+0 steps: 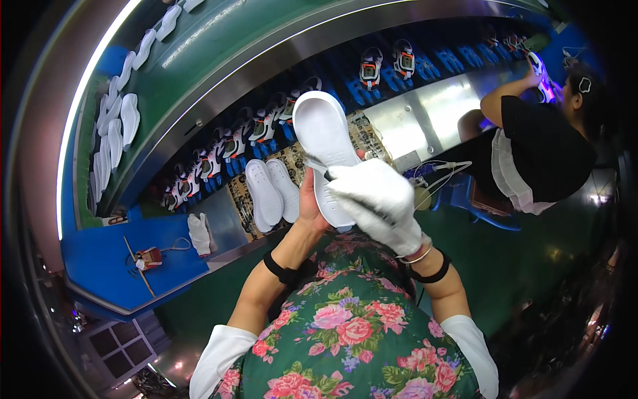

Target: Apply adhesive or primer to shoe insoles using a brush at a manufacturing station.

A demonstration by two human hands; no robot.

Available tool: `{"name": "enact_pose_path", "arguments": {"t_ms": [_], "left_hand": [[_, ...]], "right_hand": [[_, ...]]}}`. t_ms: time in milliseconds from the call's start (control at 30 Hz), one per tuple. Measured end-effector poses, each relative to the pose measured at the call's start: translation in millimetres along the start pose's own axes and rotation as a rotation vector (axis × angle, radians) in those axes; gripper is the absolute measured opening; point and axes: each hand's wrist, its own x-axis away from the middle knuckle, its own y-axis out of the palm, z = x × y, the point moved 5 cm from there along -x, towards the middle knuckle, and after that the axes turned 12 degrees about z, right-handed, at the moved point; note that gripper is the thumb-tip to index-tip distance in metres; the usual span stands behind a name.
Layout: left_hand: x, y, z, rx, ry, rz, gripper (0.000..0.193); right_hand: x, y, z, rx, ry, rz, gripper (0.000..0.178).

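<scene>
My bare left hand [311, 198] is closed round the lower part of a white shoe sole [323, 126], holding it up with its hollow inner side toward me. My right hand [377, 199], in a white glove, is closed on a small brush [316, 163]. The brush's tip lies against the middle of the sole; its handle is mostly hidden by the glove. Left of my left hand, a pair of white soles [264, 196] rests side by side on a printed cardboard sheet [242, 209].
Beyond the metal bench edge, a conveyor carries several white, black and orange shoe uppers [264, 126] on blue holders. More white soles [114, 136] lie on the green upper shelf. A blue table [100, 266] stands left, with a white glove [199, 233]. A co-worker [545, 126] sits right.
</scene>
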Motion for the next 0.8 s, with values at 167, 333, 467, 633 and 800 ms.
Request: {"name": "enact_pose_path", "arguments": {"t_ms": [167, 333, 467, 633, 800], "left_hand": [[-8, 7, 6, 0.166, 0.002, 0.023, 0.087], [-17, 16, 13, -0.026, 0.059, -0.048, 0.089], [-18, 30, 17, 0.094, 0.062, -0.062, 0.088], [-22, 29, 25, 0.080, 0.074, -0.063, 0.087], [-20, 34, 30, 0.083, 0.106, -0.164, 0.088]], "right_hand": [[-7, -15, 10, 0.069, -0.078, 0.197, 0.024], [5, -5, 5, -0.013, -0.065, 0.079, 0.021], [7, -10, 27, -0.130, 0.155, 0.178, 0.025], [7, -1, 3, 0.034, -0.160, 0.057, 0.020], [3, -10, 21, -0.135, 0.132, 0.069, 0.021]]}}
